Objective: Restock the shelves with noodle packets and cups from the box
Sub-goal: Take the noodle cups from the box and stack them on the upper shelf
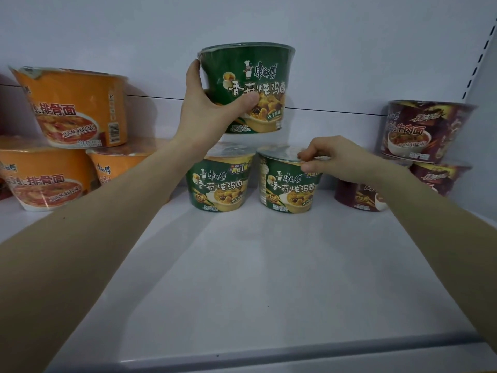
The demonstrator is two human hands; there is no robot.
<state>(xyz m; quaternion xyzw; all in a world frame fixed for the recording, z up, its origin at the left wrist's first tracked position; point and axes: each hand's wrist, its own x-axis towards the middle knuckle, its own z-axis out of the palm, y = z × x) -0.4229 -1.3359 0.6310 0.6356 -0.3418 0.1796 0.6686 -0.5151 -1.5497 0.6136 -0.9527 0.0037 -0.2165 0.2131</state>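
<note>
At twelve o'clock, a plain white back panel (242, 20), matte and evenly lit, filling the upper part of the view. Across it, from nine o'clock toward three o'clock, a thin dark horizontal seam (322, 110), sloping slightly down to the right. At two o'clock, a white upright rail (476, 63) with a row of small dark slots, leaning in the wide-angle view. Just right of the rail, at three o'clock, a pale side wall (488, 130), meeting the back panel at the corner.
</note>
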